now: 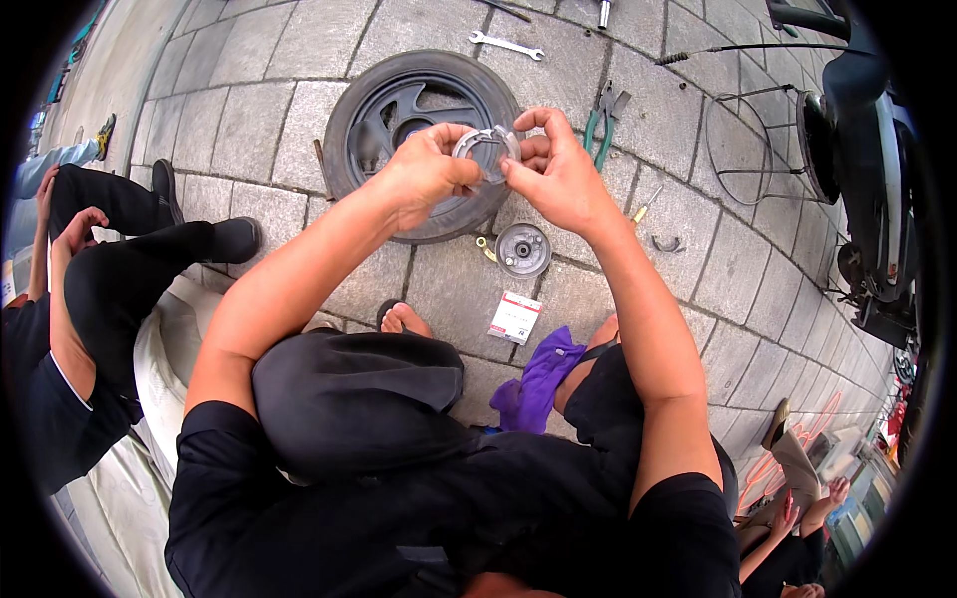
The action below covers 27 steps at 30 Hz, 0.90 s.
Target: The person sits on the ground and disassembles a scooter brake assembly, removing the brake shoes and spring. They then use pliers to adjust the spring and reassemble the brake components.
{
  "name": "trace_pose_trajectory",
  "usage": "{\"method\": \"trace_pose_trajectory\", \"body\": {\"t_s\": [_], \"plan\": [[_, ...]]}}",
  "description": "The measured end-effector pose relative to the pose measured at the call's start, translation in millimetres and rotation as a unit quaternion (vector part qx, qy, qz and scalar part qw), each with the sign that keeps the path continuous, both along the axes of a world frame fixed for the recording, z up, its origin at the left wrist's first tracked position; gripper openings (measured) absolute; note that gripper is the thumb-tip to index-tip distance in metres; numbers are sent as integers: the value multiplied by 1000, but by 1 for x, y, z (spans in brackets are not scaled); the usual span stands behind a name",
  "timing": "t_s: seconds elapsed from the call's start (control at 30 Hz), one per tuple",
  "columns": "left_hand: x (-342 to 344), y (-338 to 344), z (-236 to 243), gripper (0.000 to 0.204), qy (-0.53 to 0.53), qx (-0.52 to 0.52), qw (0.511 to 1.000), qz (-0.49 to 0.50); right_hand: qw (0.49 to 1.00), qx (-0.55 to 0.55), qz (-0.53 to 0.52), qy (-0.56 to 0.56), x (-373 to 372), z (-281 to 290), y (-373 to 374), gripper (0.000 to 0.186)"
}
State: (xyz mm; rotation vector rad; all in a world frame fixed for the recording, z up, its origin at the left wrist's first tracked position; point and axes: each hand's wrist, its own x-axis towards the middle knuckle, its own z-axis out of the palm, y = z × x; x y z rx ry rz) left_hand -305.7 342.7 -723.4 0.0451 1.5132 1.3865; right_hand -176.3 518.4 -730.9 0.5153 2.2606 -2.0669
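Evidently, both of the person's bare hands are on the same piece: the left hand (431, 177) pinches the near left side of a grey metal ring (469, 143) between thumb and curled fingers, while the right hand (560, 179) grips its right side, the forefinger bent over the top and the thumb pressed lower down. That ring, made of curved sections, is raised above the right part of a black wheel (404, 100), which lies flat on grey paving (244, 125) with its spokes framed by the tyre (344, 125). Just below the wheel sits a round metal plate (510, 261), shallow like a dish, its raised rim enclosing a central boss and small fittings, with a yellowish lever (485, 246) sticking out at its left. Nearer the person lies a small white and red carton (514, 317), printed side up; what it contains cannot be seen. A crumpled purple cloth (543, 377) is bunched between the carton and the person's right leg. To the right of the wheel are green-handled pliers (605, 122), a screwdriver (646, 206) with a yellow handle and a dark curved piece (666, 243), all on the paving, and beyond the wheel lies a double-ended spanner (506, 45).
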Motion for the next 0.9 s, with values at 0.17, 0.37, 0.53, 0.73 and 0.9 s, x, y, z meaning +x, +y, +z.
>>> {"method": "trace_pose_trajectory", "body": {"t_s": [0.17,0.37,0.53,0.73,0.9], "plan": [[-2,1,0,51,-33,10,999,8,968,184,67,159,2,-16,3,22],[-3,-1,-2,49,-74,39,996,26,980,162,88,74,5,6,-3,20],[-4,-4,-6,44,-81,82,993,19,976,188,76,77,7,8,0,17],[-3,-11,-6,29,59,107,991,-46,982,158,96,33,-1,12,14,16],[-5,-3,6,24,149,25,975,-161,984,140,107,16,-3,17,24,13]]}}
